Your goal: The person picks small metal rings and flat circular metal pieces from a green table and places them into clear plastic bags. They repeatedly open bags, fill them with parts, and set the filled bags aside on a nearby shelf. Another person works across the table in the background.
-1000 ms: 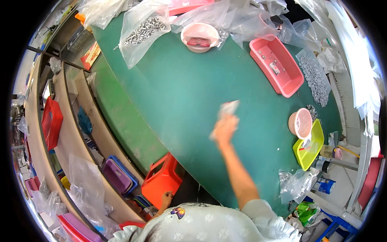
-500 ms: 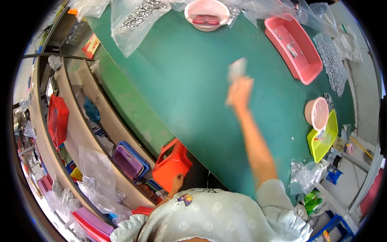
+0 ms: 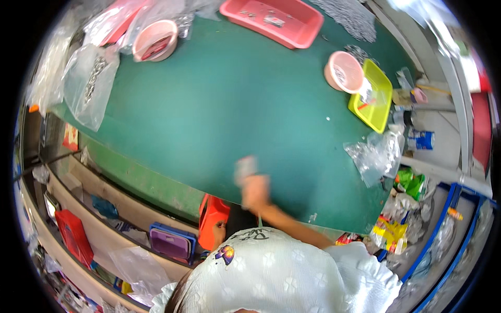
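My right hand (image 3: 255, 192) is closed on a small pale, flat thing (image 3: 246, 168), smeared by motion, its kind unclear. That hand is over the near edge of the green table (image 3: 209, 115), with the forearm coming in from the right. Below the table edge, my left hand (image 3: 219, 230) hangs close beside a red-orange plastic piece (image 3: 210, 221) with an opening in it, perhaps a stool. Its fingers look curled; whether they grip anything is hidden.
Along the far side are a pink bowl (image 3: 155, 41), bags of metal parts (image 3: 94, 78) and a pink tray (image 3: 276, 21). To the right stand another pink bowl (image 3: 344, 72), a yellow-green basket (image 3: 378, 99) and clear bags (image 3: 378, 154). Shelves (image 3: 125, 214) line the left.
My right hand has come back from the middle of the table toward me, still with the pale thing. The view has swung to the right; my left hand stays low beside the red-orange piece.
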A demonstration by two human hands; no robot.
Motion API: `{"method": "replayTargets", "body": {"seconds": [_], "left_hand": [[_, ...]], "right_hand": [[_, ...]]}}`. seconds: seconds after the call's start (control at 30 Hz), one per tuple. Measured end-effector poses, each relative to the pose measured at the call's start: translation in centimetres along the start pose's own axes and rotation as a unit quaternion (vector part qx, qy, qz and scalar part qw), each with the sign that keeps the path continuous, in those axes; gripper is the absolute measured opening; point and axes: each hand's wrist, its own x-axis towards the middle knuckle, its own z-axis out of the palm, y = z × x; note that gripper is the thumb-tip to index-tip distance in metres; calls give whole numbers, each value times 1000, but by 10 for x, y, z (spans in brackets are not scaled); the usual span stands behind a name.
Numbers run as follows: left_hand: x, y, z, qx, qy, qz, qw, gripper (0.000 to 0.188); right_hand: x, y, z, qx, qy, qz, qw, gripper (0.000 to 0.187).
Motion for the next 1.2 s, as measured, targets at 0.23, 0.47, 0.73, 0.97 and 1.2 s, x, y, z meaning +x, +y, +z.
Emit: {"method": "replayTargets", "body": {"seconds": [0.23,0.47,0.73,0.97,1.2], "left_hand": [[8,-6,-6,13,-50,15,999,17],[11,20,-17,29,-71,44,996,17],[16,49,19,130,-161,216,954,23],[-183,263,71,318,-436,250,804,39],[-262,280,109,439,-484,287,701,32]], "right_hand": [[9,94,-131,-170,216,-5,962,16],[-27,125,-82,-113,178,104,972,17],[-50,23,-117,159,77,-165,970,28],[-237,132,-296,-25,-34,67,997,35],[-388,159,-296,221,-85,380,894,37]]}}
